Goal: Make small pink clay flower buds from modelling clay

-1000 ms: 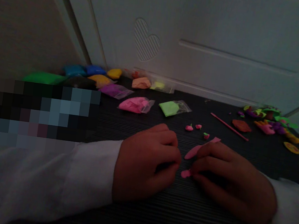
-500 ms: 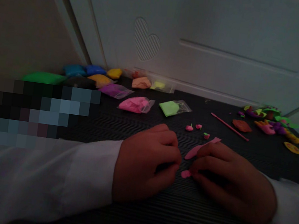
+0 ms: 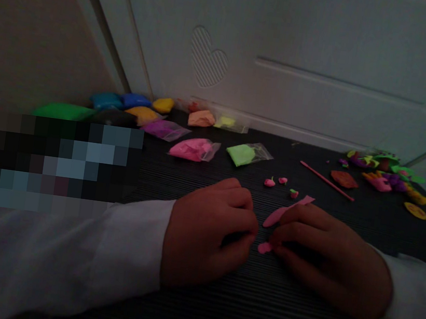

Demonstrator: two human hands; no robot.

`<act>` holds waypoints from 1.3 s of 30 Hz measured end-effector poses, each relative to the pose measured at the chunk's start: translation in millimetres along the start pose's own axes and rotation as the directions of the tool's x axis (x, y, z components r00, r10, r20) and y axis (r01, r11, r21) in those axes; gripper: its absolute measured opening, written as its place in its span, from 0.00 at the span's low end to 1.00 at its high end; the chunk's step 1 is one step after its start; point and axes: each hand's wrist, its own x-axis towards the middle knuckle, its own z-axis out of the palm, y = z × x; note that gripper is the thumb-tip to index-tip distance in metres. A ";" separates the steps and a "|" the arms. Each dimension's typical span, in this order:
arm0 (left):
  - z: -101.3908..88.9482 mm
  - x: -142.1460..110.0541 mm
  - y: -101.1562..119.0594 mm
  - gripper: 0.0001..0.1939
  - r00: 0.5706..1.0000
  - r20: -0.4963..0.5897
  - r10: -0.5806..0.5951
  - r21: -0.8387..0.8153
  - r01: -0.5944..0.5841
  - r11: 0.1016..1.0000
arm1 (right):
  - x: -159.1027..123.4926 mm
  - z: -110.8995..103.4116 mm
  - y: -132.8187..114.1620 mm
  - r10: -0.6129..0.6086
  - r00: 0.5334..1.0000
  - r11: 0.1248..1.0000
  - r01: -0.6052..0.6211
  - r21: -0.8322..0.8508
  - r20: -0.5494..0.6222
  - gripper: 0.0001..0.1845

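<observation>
My left hand (image 3: 211, 235) is closed with thumb and fingertips pinched together just above the dark table; whatever lies between them is hidden. Facing it, my right hand (image 3: 333, 259) has its thumb and fingers closed on a small flat piece of pink clay (image 3: 264, 247), which sticks out toward the left hand. A pink plastic modelling knife (image 3: 278, 216) lies behind the right fingers, partly covered by them. Beyond the hands are three tiny pink clay buds with green bits, among them one bud (image 3: 269, 182) on the left and another (image 3: 294, 193) nearest the right hand.
Bags of coloured clay, including a pink bag (image 3: 191, 149) and a light green bag (image 3: 243, 154), lie at the back left. A thin pink stick (image 3: 327, 181), a reddish-brown clay lump (image 3: 344, 179) and clay figures (image 3: 381, 180) are at right. A white panel (image 3: 303, 98) stands behind.
</observation>
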 end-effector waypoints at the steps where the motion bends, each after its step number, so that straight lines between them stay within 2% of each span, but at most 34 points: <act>1: -0.1 0.0 0.0 0.07 1.000 0.002 0.001 0.000 -0.001 1.000 | 0.1 -0.2 -0.2 -0.002 1.000 1.000 0.002 0.002 0.006 0.09; 16: -0.1 0.2 0.0 0.08 1.000 0.020 0.002 -0.001 -0.002 1.000 | -0.3 1.0 1.5 0.006 1.000 0.999 -0.007 0.048 0.025 0.10; 39: -0.5 0.4 -0.3 0.07 0.999 0.046 -0.008 -0.010 0.009 1.000 | -1.4 1.6 2.1 0.017 1.000 0.999 -0.017 0.031 0.020 0.10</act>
